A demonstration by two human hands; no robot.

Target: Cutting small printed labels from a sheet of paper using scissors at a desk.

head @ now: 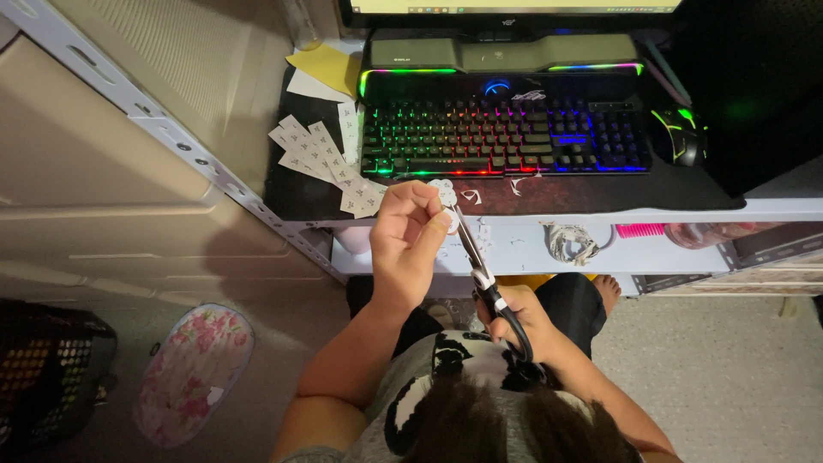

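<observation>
While L hand (410, 233) pinches small white paper cutout (445, 194), R hand (523, 324) grips scissors (480, 266), blades at paper edge: trimming mid-cut. Next, judged: rotate paper, close blades along outline.

Desk access is obstructed by the backlit black keyboard (504, 137), white printed paper strips (321, 159) at its left and black mouse (679, 135) at its right. Passage is left along the dark mat's front edge (600, 193).

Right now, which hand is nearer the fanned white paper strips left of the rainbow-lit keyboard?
Left. The left hand is just right of and below the fanned white paper strips; the right hand holds black-handled scissors further down-right.
</observation>
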